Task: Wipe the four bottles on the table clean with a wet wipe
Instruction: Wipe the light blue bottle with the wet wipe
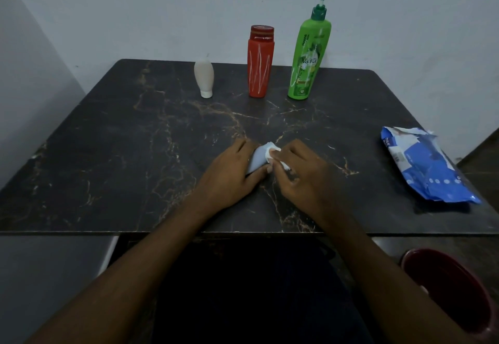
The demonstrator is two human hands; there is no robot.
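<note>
My left hand (pixel 232 173) grips a small pale blue bottle (pixel 256 158) just above the middle of the dark marble table (pixel 108 154). My right hand (pixel 299 173) pinches a white wet wipe (pixel 271 152) and presses it against the bottle's upper end. Three more bottles stand in a row at the table's far edge: a small white tube (pixel 204 76) resting on its cap, a red bottle (pixel 260 61) and a tall green pump bottle (pixel 310 52). Most of the blue bottle is hidden by my fingers.
A blue pack of wet wipes (pixel 429 165) lies near the table's right edge, its flap torn open. A dark red bin (pixel 448 289) stands on the floor at the lower right. A pale wall runs right behind the bottles.
</note>
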